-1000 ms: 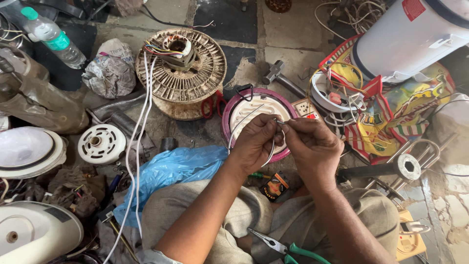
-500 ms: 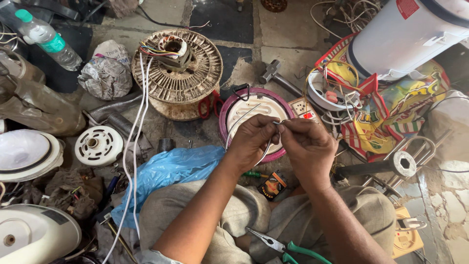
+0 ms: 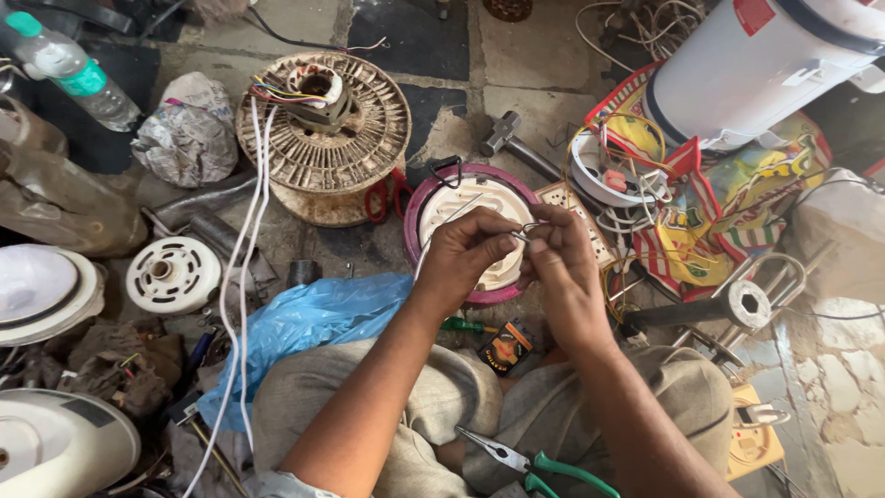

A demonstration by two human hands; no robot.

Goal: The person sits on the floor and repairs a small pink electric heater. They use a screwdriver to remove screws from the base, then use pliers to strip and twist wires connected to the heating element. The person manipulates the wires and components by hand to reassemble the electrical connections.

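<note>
Head view: left hand [image 3: 466,249] and right hand [image 3: 555,251] are pinching, fingers closed, a thin wire [image 3: 527,231], possibly a bent end, blurred. They are working above the round pink-rimmed plate [image 3: 417,207]; green-handled pliers [image 3: 539,461] are lying on the lap.

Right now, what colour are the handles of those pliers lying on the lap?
Green, seen in the head view: the pliers.

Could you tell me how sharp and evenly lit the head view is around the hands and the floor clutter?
Head view: soft daylight with no hard shadows; the left hand and right hand are sharp, pinching a thin wire; the white canister at top right is brightly lit; slight wide-angle bending at the edges.
</note>
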